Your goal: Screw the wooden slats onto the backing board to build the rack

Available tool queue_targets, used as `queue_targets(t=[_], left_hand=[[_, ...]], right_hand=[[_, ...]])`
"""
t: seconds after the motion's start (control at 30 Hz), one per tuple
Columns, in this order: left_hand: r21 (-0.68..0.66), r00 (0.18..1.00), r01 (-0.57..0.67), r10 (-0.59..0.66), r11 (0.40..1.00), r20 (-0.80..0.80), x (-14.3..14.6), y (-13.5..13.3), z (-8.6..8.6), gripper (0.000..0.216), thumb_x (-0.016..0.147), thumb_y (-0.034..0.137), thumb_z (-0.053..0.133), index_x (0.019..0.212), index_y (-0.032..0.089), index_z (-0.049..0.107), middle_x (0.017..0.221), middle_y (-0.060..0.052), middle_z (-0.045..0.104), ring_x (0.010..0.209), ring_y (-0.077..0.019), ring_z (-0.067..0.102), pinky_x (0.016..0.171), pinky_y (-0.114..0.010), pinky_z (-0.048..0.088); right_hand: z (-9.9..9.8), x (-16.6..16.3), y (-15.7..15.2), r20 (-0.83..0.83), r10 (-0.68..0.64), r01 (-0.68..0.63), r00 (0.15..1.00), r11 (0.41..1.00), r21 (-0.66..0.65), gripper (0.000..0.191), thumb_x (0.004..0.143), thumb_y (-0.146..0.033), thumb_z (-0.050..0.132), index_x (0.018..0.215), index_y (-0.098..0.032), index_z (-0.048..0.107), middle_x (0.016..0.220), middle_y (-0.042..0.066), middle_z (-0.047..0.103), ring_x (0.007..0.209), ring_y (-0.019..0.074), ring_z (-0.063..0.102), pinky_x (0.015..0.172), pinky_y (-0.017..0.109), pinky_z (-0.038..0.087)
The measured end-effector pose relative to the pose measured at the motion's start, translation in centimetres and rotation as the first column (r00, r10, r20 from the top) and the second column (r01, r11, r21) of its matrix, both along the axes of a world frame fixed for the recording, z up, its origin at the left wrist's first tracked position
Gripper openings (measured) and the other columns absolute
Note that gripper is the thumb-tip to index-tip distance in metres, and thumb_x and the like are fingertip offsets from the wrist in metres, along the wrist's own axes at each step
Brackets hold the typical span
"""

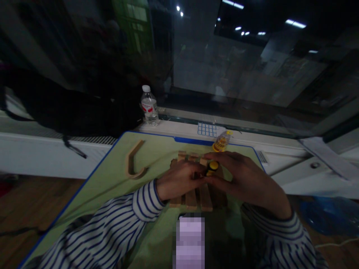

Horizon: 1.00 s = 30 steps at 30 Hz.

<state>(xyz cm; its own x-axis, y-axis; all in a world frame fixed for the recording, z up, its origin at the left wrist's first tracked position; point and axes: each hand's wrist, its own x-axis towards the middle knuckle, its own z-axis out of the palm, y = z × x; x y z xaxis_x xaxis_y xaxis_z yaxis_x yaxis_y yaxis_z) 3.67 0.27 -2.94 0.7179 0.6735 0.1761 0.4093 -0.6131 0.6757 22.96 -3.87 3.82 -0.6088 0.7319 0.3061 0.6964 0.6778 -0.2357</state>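
In the head view, a small wooden slatted rack (206,198) lies on the green tabletop, with several light strips side by side and a darker part at the right. A stubby screwdriver with a yellow-and-black handle (213,165) points its rounded end up at me, and its lower part is hidden. My left hand (179,180) lies across the slats, its fingertips closed at the handle's left side. From the right, my right hand (244,175) curves around the handle, its forefinger at the far slat ends and its thumb near my left fingertips. Its other fingers are hidden.
A curved wooden hook piece (130,160) lies at the left of the blue-edged table (157,144). A glue-like bottle with a yellow cap (221,142) stands at the far edge. Behind are a water bottle (150,108), a windowsill and a black bag (84,112). A blurred-out phone-like object (190,243) lies in front.
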Motion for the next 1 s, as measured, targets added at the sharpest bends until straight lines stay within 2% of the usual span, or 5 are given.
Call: queue_targets(t=[0.2, 0.37, 0.67, 0.83, 1.0], left_hand=[[-0.015, 0.999, 0.03, -0.029, 0.999, 0.037, 0.08, 0.05, -0.29, 0.022, 0.089, 0.035, 0.055, 0.087, 0.016, 0.066, 0.076, -0.001, 0.068, 0.066, -0.0116, 0.06, 0.061, -0.023, 0.042], [-0.007, 0.998, 0.037, -0.037, 0.999, 0.042, 0.11, 0.09, -0.42, 0.021, 0.089, 0.032, 0.055, 0.091, 0.015, 0.067, 0.081, -0.003, 0.069, 0.069, -0.0124, 0.061, 0.063, -0.024, 0.044], [-0.002, 0.997, 0.06, -0.06, 0.998, 0.046, 0.16, -0.02, 0.02, 0.016, 0.088, 0.027, 0.055, 0.087, 0.015, 0.066, 0.072, 0.0, 0.066, 0.062, -0.0102, 0.058, 0.057, -0.021, 0.04], [-0.01, 0.997, 0.057, -0.057, 0.998, 0.043, 0.16, -0.07, 0.1, 0.017, 0.087, 0.024, 0.056, 0.097, 0.016, 0.067, 0.076, -0.001, 0.067, 0.064, -0.0108, 0.058, 0.058, -0.021, 0.04], [-0.004, 0.997, 0.056, -0.056, 0.998, 0.056, 0.21, -0.17, 0.08, 0.016, 0.086, 0.021, 0.055, 0.096, 0.016, 0.067, 0.079, -0.001, 0.068, 0.066, -0.0113, 0.059, 0.06, -0.023, 0.041]], right_hand=[[-0.06, 0.25, -0.15, -0.036, 0.056, -0.056, 0.998, 0.998, -0.008, 0.042, 0.088, -0.021, 0.056, 0.13, -0.019, 0.049, 0.123, 0.005, 0.064, 0.109, 0.0158, 0.06, 0.092, 0.03, 0.048], [-0.11, 0.13, 0.01, -0.042, 0.069, -0.069, 0.997, 0.998, -0.005, 0.032, 0.091, -0.022, 0.052, 0.122, -0.018, 0.056, 0.117, 0.005, 0.067, 0.103, 0.0167, 0.063, 0.088, 0.032, 0.05], [-0.12, 0.24, 0.0, -0.015, 0.017, -0.018, 1.0, 1.0, -0.003, 0.028, 0.091, -0.025, 0.051, 0.116, -0.019, 0.06, 0.112, 0.006, 0.069, 0.097, 0.0195, 0.066, 0.082, 0.035, 0.052], [-0.15, 0.0, -0.04, -0.001, -0.017, 0.017, 1.0, 1.0, 0.013, 0.03, 0.092, -0.028, 0.05, 0.117, -0.017, 0.061, 0.109, 0.008, 0.07, 0.095, 0.0212, 0.066, 0.081, 0.037, 0.052], [-0.12, -0.08, -0.13, 0.004, -0.035, 0.035, 0.999, 0.999, 0.006, 0.03, 0.092, -0.032, 0.049, 0.115, -0.018, 0.062, 0.109, 0.007, 0.07, 0.095, 0.022, 0.066, 0.081, 0.038, 0.052]])
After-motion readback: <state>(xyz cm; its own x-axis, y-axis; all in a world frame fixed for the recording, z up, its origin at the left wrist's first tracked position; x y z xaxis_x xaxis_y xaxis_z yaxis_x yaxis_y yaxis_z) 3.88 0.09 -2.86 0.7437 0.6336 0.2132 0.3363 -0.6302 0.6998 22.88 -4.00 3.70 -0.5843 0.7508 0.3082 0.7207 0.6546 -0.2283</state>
